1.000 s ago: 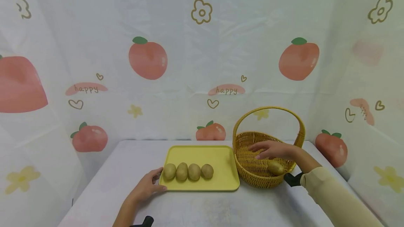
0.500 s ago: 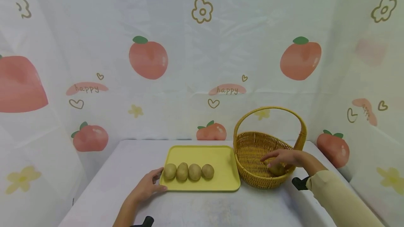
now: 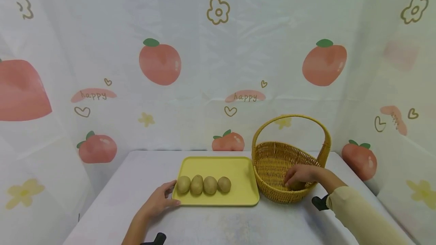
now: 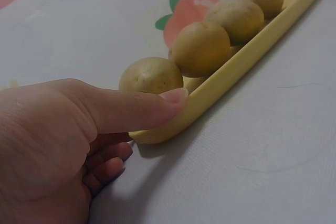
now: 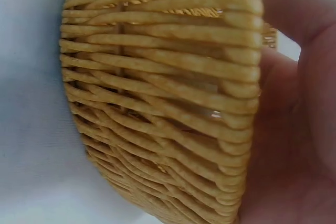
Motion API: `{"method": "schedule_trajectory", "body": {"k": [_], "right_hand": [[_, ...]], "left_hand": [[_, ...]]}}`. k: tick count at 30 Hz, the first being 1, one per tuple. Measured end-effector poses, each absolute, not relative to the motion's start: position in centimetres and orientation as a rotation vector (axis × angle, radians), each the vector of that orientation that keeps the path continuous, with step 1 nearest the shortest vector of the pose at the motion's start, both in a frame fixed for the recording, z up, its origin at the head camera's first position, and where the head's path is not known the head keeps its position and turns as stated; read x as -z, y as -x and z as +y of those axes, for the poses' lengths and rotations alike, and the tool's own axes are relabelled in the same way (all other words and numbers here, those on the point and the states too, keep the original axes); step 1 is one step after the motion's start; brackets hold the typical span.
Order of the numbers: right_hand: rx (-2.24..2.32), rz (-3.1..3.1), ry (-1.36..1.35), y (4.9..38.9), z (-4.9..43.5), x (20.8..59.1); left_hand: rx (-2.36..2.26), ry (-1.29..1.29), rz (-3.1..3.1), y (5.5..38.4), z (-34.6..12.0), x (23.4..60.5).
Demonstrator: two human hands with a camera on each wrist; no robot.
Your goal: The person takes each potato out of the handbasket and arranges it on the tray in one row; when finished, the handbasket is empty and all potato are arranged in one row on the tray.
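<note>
My left hand holds the near left corner of a yellow tray. In the left wrist view its thumb lies along the rim, with the other fingers bent below. Several brownish potatoes sit in a row on the tray's near left part. At the right, my right hand reaches into a wicker basket, its fingers curled down over a single potato, which they mostly cover. The basket wall fills most of the right wrist view and hides the fingertips.
The basket's tall arched handle rises behind my right hand. Tray and basket stand side by side on a white-covered table. A white curtain printed with fruit hangs behind and along both sides.
My right hand has lowered into the basket, and its fingers have curled over the potato there. The left hand, tray and row of potatoes have stayed in place.
</note>
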State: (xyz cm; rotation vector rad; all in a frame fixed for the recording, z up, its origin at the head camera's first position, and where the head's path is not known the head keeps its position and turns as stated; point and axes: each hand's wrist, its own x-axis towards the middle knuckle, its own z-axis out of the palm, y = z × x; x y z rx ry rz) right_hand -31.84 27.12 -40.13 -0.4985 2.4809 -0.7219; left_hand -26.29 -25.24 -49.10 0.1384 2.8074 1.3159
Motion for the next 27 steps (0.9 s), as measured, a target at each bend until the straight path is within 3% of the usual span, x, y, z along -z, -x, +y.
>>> {"method": "schedule_trajectory", "body": {"k": [27], "right_hand": [[0.946,2.770,0.893,31.6,24.8,37.9]], "left_hand": [[-1.333,-0.182,2.815,26.1,-25.3,49.1]]}}
